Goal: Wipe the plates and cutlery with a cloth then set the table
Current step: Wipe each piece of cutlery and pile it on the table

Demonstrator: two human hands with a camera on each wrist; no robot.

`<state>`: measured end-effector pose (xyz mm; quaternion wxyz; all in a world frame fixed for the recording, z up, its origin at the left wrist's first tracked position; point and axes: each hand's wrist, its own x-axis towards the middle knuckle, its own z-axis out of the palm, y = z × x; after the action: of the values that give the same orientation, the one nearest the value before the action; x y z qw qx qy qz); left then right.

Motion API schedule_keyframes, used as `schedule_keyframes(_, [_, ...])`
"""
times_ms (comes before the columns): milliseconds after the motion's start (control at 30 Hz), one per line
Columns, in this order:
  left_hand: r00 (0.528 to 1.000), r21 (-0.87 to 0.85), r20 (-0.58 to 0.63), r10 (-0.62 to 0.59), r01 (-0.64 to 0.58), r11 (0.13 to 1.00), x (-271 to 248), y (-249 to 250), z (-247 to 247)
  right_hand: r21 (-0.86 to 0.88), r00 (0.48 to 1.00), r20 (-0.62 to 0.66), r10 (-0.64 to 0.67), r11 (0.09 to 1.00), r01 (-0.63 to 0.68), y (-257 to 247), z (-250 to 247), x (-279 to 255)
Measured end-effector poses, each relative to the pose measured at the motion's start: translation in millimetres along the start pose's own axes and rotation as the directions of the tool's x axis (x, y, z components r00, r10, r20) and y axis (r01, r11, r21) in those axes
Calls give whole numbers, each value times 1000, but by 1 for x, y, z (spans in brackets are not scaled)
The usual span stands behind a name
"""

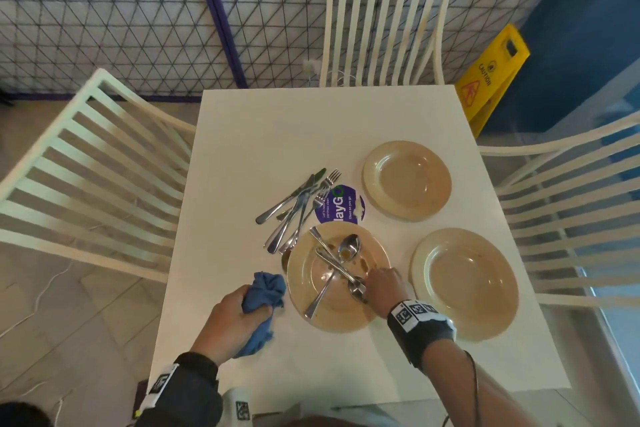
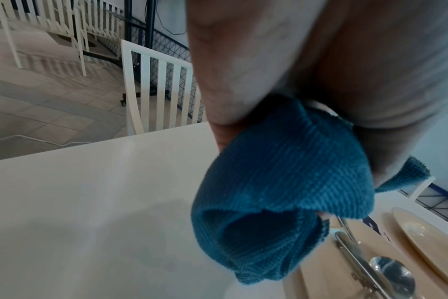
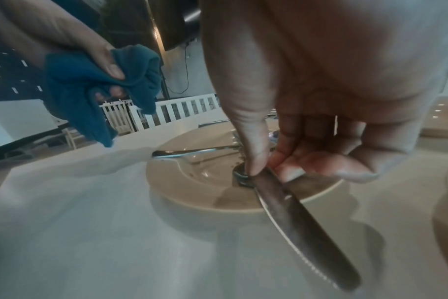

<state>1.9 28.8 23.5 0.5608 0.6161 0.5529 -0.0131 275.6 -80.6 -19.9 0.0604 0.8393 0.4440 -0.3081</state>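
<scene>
left hand (image 1: pixel 231 317) fisted round a bunched blue cloth (image 1: pixel 265 291), waffle-knit and soft, held just off the counter (image 1: pixel 263 128) beside the dirty plate (image 1: pixel 372 302); probably parked there ready to wipe whatever comes off. right hand (image 1: pixel 382 282) pinching a knife (image 3: pixel 302 220) at the handle end, thumb against curled fingertips (image 3: pixel 292 174), serrated blade pointing toward the near counter edge, over the plate rim. likely lifting cutlery off first so the plate can be wiped.

still on that plate: a spoon (image 1: pixel 349 246) plus two more steel pieces crossed over it, brown smears in the well. plate is glossy beige, round, wide flat rim. two matching plates, far plate (image 1: pixel 407 180) and right plate (image 1: pixel 464 282), look clean, well apart from each other. loose pile of forks and knives (image 1: pixel 298 208) just beyond the dirty plate, partly over a round purple sticker (image 1: pixel 341 206). polished steel, smooth, slippery under a light pinch. table not yet set.
</scene>
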Motion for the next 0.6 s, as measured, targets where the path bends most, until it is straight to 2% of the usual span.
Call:
schedule_keyframes(167, [999, -5, -1, 35, -35, 999, -9, 10, 13, 135, 995, 97, 14, 990, -27, 1, 2, -3])
schedule_keyframes(267, [1000, -83, -9, 20, -21, 996, -13, 20, 21, 265, 989, 147, -2, 963, -38, 4, 5, -7])
schedule_keyframes(433, [999, -318, -25, -45, 35, 947, -15, 48, 36, 583, 985, 155, -74, 812, -31, 14, 0, -24])
schedule_keyframes(500, [996, -440, -36, -81, 57, 896, -13, 59, 45, 665, 982, 133, -136, 747, 13, 15, -6, -34])
schedule_keyframes(600, [995, -615, 14, -98, 86, 784, -11, 78, 64, 766, 978, 56, -201, 637, 87, 12, -18, -50])
